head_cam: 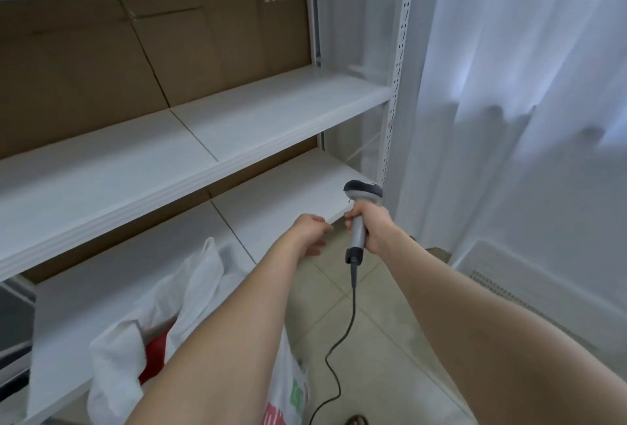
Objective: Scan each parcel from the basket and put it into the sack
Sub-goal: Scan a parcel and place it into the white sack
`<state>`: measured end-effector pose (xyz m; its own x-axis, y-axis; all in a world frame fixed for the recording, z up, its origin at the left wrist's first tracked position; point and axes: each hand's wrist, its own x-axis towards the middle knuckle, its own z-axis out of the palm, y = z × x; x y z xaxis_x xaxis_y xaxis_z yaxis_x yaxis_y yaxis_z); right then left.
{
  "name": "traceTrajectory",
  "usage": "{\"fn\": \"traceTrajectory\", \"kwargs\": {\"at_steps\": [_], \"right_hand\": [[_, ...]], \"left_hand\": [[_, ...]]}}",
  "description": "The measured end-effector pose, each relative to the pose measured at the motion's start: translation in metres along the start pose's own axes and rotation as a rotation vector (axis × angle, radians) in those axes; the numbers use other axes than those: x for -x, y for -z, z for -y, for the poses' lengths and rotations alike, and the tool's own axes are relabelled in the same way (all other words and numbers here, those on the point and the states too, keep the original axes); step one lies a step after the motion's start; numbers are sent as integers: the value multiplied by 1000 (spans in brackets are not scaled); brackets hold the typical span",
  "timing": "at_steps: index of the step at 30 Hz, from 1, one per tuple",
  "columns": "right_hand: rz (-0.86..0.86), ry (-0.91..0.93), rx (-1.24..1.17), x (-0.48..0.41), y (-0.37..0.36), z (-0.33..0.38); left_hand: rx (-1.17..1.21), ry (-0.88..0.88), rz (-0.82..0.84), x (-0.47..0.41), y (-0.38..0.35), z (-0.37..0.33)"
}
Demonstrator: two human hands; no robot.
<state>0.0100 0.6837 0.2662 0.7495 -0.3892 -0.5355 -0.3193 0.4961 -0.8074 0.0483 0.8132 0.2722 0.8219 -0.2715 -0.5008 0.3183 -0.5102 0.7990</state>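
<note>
My right hand [371, 226] grips the grey handle of a barcode scanner [360, 212], held upright near the right end of the lowest shelf [281, 214]. Its black cable [346, 333] hangs down toward the floor. Just left of the scanner, my left hand [310, 233] is beside the shelf's front edge, fingers loosely curled and holding nothing. A white sack [190, 292] stands open below my left forearm, with something red [157, 353] showing inside. No basket is in view.
White shelving fills the left: a middle shelf [203, 139] with brown cardboard [152, 51] behind it. A perforated white post [397, 85] stands at the rack's right end. White curtains [526, 119] hang on the right. Beige floor tiles [390, 339] lie below.
</note>
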Motion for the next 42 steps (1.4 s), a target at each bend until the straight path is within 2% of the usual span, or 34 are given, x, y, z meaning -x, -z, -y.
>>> {"fn": "traceTrajectory", "kwargs": {"at_steps": [8,13,17,23,27,34,42], "right_hand": [[35,-54,83,-158,-2,46],[-26,-34,19,-252,4,72],[-51,-46,57,-330,-1,88],[2,-86,168,-460,-13,97],[33,-72,262,-545,-18,77],[26,-67,304,-666,-35,17],[55,-32,390,-750,-47,-32]], "left_hand": [[-22,23,13,-153,-13,-60],[-50,92,-66,-248,-25,-78],[-110,137,-118,-326,-37,-88],[-235,137,-181,-452,-56,-105],[-266,153,-199,-529,-69,-91],[-270,157,-327,-634,-78,-33],[-256,185,-351,-704,-84,18]]}}
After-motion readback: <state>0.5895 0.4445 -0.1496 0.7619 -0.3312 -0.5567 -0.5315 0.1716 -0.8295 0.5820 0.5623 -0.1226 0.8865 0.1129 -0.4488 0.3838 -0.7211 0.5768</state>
